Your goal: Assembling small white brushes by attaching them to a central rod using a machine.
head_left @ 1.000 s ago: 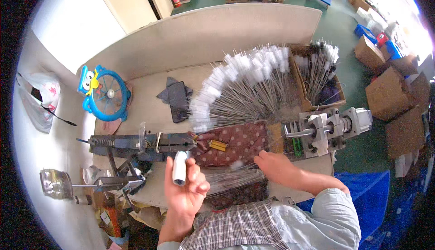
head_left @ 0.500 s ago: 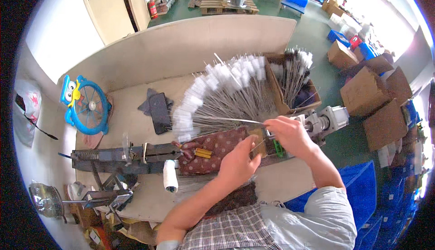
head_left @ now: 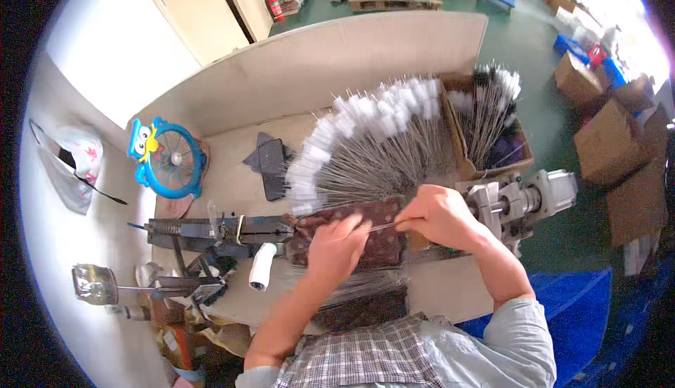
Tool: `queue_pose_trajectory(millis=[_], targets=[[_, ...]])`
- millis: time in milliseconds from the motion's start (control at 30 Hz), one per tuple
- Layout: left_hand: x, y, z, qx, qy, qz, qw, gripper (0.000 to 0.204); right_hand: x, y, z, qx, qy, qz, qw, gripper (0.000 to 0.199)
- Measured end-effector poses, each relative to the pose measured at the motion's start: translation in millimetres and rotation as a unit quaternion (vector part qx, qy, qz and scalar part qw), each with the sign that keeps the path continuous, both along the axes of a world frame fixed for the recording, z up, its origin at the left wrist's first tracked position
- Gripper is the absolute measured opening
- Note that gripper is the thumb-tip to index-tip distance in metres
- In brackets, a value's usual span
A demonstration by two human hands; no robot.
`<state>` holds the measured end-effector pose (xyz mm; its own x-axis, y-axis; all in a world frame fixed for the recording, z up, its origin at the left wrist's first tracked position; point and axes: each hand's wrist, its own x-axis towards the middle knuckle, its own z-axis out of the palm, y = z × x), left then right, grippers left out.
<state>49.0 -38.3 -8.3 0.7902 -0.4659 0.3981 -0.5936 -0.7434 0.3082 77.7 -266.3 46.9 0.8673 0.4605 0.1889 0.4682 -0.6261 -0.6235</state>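
Observation:
A thin, pale wire point(head_left: 383, 227) runs between my hands over a brown polka-dot cloth point(head_left: 387, 251) on the bench machine. My right hand point(head_left: 441, 218) is closed, pinching the wire's right end between thumb and fingers. My left hand point(head_left: 336, 249) is closed on its left part, low over the cloth; its fingers hide that end. Beyond them, many wire-stemmed brushes with white tufted tips point(head_left: 383, 117) lie fanned out on the table. More thin wires point(head_left: 365, 284) lie on the near side of the cloth. A white thread cone point(head_left: 263, 267) stands left of my left hand.
Right of my right hand sits a metal motor unit point(head_left: 527, 202); a clamp rail point(head_left: 211, 232) extends left. An open carton point(head_left: 460, 131) with brushes stands at the back right. A dark phone point(head_left: 271, 169) and blue toy-shaped fan point(head_left: 172, 159) lie farther left. A blue bin point(head_left: 569, 311) is at lower right.
My left hand has moved left and down onto the wire over the cloth, and its fingers have closed. My right hand has come lower, and the wire no longer points out over the brushes.

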Motion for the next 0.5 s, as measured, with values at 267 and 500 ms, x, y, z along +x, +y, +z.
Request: queue_pose_trajectory(millis=[267, 500], targets=[[-89, 60, 5, -0.322, 0.264, 0.252, 0.873, 0.017, 18, 117, -21, 0.108, -0.144, 0.181, 0.967, 0.015], [-90, 93, -8, -0.596, 0.313, 0.316, 0.669, 0.029, 21, 164, -37, 0.021, -0.166, 0.139, 0.976, 0.010]])
